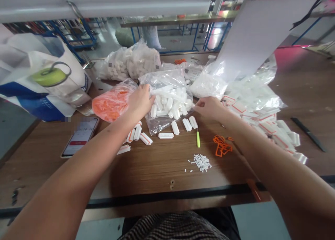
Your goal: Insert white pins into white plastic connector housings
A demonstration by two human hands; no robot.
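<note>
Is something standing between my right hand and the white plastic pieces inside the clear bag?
Only the bag's own film. The right hand is at the edge of the clear plastic bag, and the white plastic pieces lie inside it; no other object stands between them.

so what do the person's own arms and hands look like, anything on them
The left hand and right hand are bare, without gloves, and neither forearm shows a sleeve, watch or band. Below them, a dark striped garment covers the lap.

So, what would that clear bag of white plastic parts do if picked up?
The clear plastic bag would probably sag, since its thin film creases and slumps. The loose white plastic parts inside would likely shift around.
</note>
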